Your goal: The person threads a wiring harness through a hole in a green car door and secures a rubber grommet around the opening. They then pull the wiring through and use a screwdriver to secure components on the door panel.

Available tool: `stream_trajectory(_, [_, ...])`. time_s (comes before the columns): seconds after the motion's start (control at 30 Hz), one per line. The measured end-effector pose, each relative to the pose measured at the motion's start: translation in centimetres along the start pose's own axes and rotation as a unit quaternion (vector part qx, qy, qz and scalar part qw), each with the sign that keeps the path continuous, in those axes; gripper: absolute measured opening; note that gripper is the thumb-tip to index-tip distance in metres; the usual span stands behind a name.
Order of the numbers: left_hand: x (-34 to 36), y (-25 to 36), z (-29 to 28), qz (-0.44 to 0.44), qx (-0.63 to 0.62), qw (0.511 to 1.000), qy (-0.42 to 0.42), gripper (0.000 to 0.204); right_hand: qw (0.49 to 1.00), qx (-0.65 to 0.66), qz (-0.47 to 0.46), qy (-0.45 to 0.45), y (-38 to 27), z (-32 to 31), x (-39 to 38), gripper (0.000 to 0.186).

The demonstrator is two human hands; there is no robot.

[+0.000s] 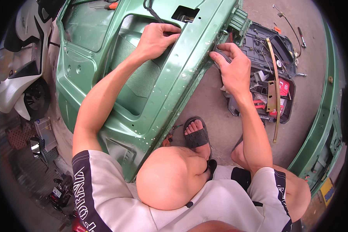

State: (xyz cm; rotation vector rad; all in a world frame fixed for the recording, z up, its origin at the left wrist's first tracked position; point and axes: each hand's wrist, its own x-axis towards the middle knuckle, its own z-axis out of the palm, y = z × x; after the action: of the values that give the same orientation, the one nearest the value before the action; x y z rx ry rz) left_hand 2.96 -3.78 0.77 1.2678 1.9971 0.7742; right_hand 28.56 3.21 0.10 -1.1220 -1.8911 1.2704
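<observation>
Lettering, head view: left sleeve (104, 174) of the pale shirt carries large white outlined capitals along its dark band (85, 193), turned sideways. Right sleeve (263, 185) has similar white characters on its own dark strip (282, 189), foreshortened and only partly showing. Red package (284, 86) in the open toolbox (293, 98): small pale print, tilted. Yellow panel (328, 192), lower right: markings on a blue patch, too distorted to make out. White label (57, 192) on dark machinery (67, 186), lower left: print too small.
</observation>
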Motion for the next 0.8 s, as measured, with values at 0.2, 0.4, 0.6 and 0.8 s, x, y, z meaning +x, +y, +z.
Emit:
stream_trajectory(0.2, [-1.4, 1.5, -0.2, 0.063, 0.096, 0.993, 0.02, 0.023, 0.988, -0.113, 0.049, -0.091, -2.8, -1.3, 0.6, 0.038])
stream_trajectory(0.4, [-0.9, 2.1, 1.0, 0.051, 0.155, 0.986, 0.036, 0.024, 0.992, -0.049, 0.056, -0.1, -0.8, -2.2, 2.2, 0.035])
stream_trajectory(0.6, [-1.7, -0.6, 1.7, 0.084, 0.118, 0.985, 0.088, 0.02, 0.999, -0.014, 0.011, -0.051, 1.0, -0.5, 0.9, 0.038])
stream_trajectory(0.8, [-1.1, -0.9, 2.1, 0.124, 0.005, 0.988, 0.093, 0.014, 0.999, -0.006, -0.043, -0.011, 1.0, -0.6, 0.5, 0.025])
